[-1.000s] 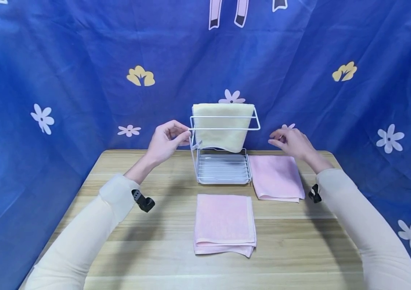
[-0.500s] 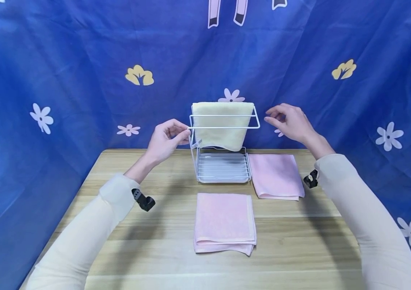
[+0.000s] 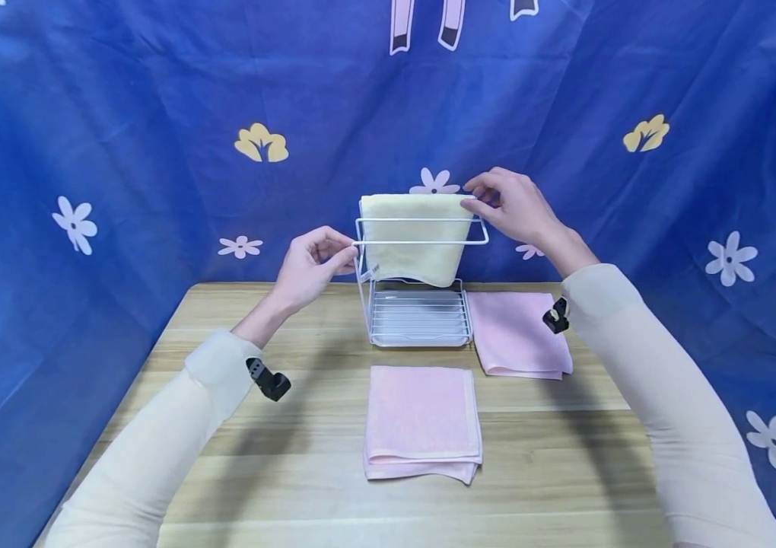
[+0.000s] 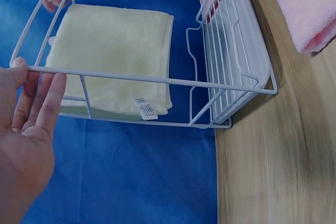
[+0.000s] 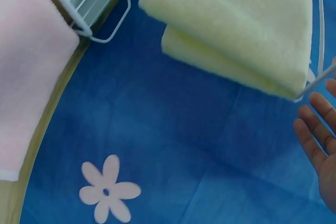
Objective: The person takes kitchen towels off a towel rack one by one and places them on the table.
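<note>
The left hand [image 3: 313, 262] pinches the white rack [image 3: 422, 243] at its upper corner. The right hand [image 3: 516, 205] — fingers loosely extended, thumb apart — is at the top corner of the yellow towel [image 3: 415, 260], which hangs folded over the rack. One pink towel [image 3: 519, 335] lies beside the rack, another pink towel [image 3: 422, 417] in front.

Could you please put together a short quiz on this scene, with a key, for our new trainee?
1. Which hand grips an upper front corner of the rack?
2. True or false: a folded pink cloth lies on the table in front of the rack.
3. Where is the yellow cloth? a) flat on the table; b) hung on the rack; c) under the pink cloth.

Key: 1. the left hand; 2. true; 3. b.
</note>
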A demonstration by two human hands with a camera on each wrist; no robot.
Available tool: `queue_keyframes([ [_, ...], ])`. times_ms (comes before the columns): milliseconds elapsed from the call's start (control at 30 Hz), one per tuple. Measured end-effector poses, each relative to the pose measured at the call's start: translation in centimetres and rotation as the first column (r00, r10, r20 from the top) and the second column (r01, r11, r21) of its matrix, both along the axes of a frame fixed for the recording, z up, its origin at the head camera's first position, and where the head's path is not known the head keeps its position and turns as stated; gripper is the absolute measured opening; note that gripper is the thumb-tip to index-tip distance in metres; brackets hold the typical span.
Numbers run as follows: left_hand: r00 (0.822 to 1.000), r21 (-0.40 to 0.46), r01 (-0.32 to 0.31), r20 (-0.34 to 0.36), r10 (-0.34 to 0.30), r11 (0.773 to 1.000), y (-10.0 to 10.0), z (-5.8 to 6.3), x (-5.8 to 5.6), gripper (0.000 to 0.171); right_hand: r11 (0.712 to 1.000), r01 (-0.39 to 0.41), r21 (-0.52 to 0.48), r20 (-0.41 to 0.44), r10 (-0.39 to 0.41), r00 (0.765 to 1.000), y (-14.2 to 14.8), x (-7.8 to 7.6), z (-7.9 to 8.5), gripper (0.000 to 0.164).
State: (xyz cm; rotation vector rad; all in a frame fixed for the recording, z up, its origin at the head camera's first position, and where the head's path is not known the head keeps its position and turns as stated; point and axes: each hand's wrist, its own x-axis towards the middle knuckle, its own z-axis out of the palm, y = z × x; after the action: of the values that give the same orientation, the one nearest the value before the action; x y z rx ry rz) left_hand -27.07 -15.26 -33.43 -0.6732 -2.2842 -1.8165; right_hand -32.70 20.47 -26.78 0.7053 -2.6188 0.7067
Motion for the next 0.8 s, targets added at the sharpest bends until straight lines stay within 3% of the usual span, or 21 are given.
queue_keyframes([
  [300,1.0,0.008,0.005,0.004,-0.005,1.0,-0.2,0.2,0.0,0.02,0.998,-0.067,-0.003,-0.033,0.067,0.997,-2.6,-1.1,1.3,0.034],
  [567,1.0,0.013,0.005,0.016,-0.006,1.0,-0.1,0.2,-0.1,0.024,0.997,-0.076,0.003,0.017,0.075,0.997,-4.4,-1.9,1.4,0.034],
  [800,1.0,0.02,0.003,0.023,-0.003,1.0,0.1,0.2,0.0,0.021,0.996,-0.05,0.073,0.086,0.043,0.995,-5.3,-2.2,0.9,0.038],
])
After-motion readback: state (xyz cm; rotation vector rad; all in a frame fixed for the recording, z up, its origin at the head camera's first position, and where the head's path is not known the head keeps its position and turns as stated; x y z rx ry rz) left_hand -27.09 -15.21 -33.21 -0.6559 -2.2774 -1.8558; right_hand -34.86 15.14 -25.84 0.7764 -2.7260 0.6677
